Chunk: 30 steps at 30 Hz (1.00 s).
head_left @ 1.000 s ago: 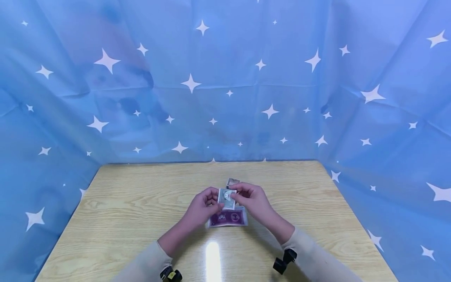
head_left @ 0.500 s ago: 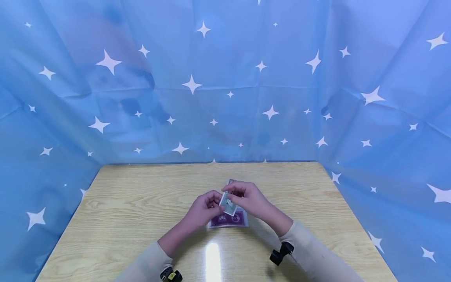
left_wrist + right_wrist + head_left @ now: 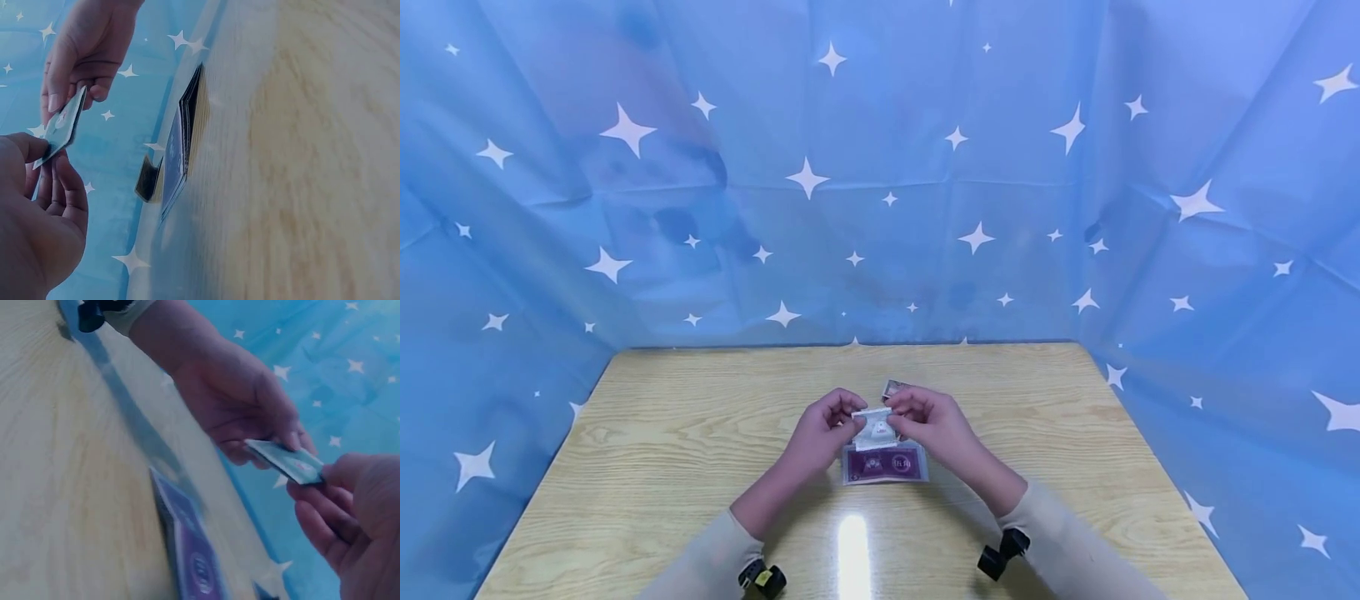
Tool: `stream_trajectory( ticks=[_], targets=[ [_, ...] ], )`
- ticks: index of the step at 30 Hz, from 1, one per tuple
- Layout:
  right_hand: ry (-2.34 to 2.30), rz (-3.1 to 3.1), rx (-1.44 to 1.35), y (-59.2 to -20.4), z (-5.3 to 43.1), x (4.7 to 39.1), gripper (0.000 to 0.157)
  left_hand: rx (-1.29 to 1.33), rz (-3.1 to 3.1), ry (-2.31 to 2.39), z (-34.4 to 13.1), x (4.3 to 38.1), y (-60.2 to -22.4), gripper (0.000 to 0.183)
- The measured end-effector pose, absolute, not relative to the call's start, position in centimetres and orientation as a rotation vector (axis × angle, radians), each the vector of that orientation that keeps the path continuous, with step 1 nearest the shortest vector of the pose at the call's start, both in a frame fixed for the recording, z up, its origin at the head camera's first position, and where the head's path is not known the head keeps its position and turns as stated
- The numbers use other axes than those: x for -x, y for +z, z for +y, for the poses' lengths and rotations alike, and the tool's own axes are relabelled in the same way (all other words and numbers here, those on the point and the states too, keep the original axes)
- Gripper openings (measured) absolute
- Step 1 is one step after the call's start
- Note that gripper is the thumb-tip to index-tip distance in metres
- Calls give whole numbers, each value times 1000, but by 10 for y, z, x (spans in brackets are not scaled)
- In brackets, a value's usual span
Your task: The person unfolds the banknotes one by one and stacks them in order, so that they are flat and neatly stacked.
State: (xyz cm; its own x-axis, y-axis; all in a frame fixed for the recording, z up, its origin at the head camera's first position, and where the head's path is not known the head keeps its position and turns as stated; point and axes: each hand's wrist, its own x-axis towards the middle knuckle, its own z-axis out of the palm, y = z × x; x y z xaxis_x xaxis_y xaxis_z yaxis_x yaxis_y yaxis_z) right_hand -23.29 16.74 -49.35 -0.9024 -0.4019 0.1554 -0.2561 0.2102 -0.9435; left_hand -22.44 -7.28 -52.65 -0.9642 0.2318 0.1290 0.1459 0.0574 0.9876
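Observation:
A small folded green banknote (image 3: 875,429) with white edges is held in the air between both hands. My left hand (image 3: 820,429) pinches its left end between thumb and fingers. At the opposite end, my right hand (image 3: 936,425) grips it the same way. In the left wrist view the folded note (image 3: 62,125) shows its thin layered edge. Below the hands, a purple banknote (image 3: 886,464) lies flat on the table, with layers visible under it in the right wrist view. Behind the right fingers, a small brownish folded piece of paper (image 3: 893,388) is partly hidden.
The pale wooden table (image 3: 700,442) reaches back to a blue curtain (image 3: 880,167) with white stars. A bright light reflection (image 3: 853,554) lies near the front. Black devices (image 3: 1003,554) are strapped at both wrists.
The folded green banknote has turned from upright, through a tilt, to lying sideways between the hands. My left hand has shifted slightly up and left. The purple banknote has stayed in place.

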Motion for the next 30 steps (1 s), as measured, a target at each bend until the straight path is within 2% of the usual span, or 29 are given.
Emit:
stream_trajectory(
  ticks=[9,18,22,30],
  targets=[
    [-1824,2273,603,-501,170,226,21,-420,2325,2003,-73,223,-523,16],
    [-1882,2253,583,-502,168,225,21,-564,2424,1915,-73,221,-525,25],
    [-1894,2244,547,-504,168,225,21,-599,2513,1864,-72,219,-524,23],
    [-1893,2237,556,-504,166,223,21,-454,2427,1904,-72,220,-526,11]
  ],
)
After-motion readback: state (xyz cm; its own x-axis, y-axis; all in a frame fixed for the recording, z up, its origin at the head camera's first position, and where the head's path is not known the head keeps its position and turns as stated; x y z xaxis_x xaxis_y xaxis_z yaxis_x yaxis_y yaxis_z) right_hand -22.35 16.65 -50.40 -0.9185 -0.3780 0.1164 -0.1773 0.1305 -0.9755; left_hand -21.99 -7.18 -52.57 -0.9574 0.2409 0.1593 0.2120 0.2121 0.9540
